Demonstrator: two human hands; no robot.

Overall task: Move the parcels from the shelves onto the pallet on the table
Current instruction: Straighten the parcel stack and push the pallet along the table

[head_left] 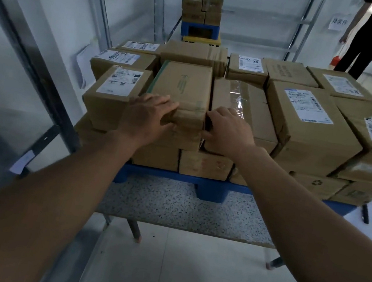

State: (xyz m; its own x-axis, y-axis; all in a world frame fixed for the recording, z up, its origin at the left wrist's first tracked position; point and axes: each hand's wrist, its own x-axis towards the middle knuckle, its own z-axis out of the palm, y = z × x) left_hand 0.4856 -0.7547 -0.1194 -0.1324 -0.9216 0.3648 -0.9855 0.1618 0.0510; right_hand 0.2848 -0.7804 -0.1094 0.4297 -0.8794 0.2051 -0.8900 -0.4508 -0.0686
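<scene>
A brown parcel with green print point(182, 86) lies in the front middle of the top layer of parcels on the blue pallet point(211, 191). My left hand point(147, 114) rests flat over its near top edge, fingers stretched across the cardboard. My right hand point(227, 128) grips its right near corner, fingertips tucked into the gap beside a taped parcel point(239, 105). Labelled parcels point(306, 118) fill the pallet in two layers around it.
The pallet stands on a speckled table point(171, 207). Behind it, a second small blue pallet point(185, 28) carries stacked boxes between metal shelf frames point(98, 6). A person in black point(371, 35) stands at the back right. A glass partition point(12, 70) runs along the left.
</scene>
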